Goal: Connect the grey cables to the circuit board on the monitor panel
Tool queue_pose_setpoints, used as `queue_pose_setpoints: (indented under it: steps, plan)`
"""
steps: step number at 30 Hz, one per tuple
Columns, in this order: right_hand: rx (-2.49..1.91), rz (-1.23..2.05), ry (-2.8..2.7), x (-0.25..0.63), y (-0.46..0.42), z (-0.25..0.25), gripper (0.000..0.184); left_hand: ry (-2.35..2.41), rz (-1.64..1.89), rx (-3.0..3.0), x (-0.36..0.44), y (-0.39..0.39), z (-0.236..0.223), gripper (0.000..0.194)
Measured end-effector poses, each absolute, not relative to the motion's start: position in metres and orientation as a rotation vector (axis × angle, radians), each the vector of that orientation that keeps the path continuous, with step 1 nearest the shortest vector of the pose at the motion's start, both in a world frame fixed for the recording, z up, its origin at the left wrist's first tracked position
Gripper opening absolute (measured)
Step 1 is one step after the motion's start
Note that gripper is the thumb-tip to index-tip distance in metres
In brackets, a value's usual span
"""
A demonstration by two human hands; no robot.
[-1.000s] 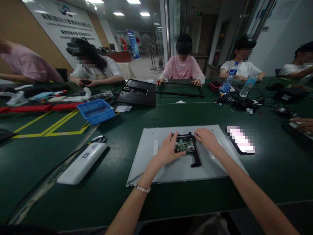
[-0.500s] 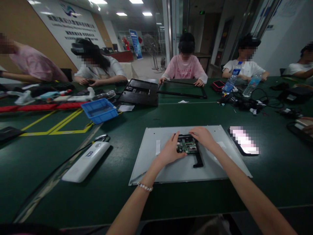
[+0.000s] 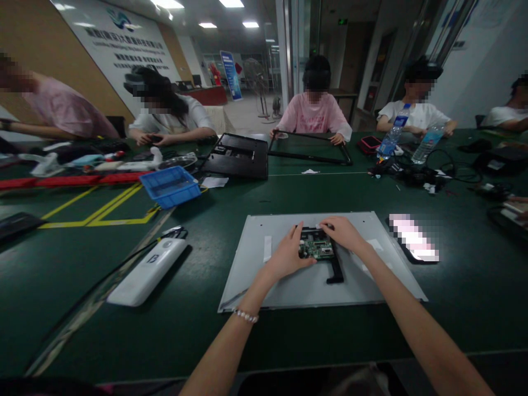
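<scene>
A green circuit board (image 3: 322, 250) sits in a black plastic frame (image 3: 336, 270) whose narrow leg points towards me. Beneath them is a flat pale grey panel (image 3: 244, 269), lying on the table. My left hand (image 3: 284, 254) is closed round the left side of the frame, fingers at its far edge and thumb at the near edge. At the far right corner, the bent fingers of my right hand (image 3: 344, 232) grip the frame. Both hands cover part of its edges.
Left of the panel lies a white power bank (image 3: 146, 272) with a cable. A lit phone (image 3: 413, 239) is to the right. Further off are a blue basket (image 3: 171, 190), a black laptop shell (image 3: 237, 157) and water bottles (image 3: 427, 144). Across the table a person (image 3: 315, 113) holds a black bezel (image 3: 311, 157).
The view has shifted very slightly. Both my hands stay on the black frame, with the right fingers moved only a little at its far corner.
</scene>
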State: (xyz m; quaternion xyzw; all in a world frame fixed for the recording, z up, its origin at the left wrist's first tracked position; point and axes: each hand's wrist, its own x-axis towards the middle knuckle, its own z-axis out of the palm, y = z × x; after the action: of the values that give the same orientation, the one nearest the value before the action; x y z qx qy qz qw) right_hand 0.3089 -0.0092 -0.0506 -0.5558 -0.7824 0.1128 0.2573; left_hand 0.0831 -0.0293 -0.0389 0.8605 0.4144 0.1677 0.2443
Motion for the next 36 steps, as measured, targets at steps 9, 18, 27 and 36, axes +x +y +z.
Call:
queue_pose_setpoints:
  steps: [9,18,27,36]
  plan:
    - [-1.495,0.272,-2.171,0.305,-0.007,-0.051,0.019,1.142,0.437,2.34,0.083,-0.029,-0.04,0.103]
    - [-1.548,0.245,-2.148,0.301,-0.009,-0.054,0.02,1.146,0.429,2.349,0.083,-0.029,-0.039,0.104]
    - [-1.626,0.25,-2.044,0.325,-0.027,-0.033,0.026,1.114,0.448,2.315,0.082,-0.03,-0.036,0.106]
    - [-1.856,0.548,-1.912,0.379,-0.077,-0.046,0.034,1.098,0.457,2.304,0.083,-0.03,-0.035,0.103]
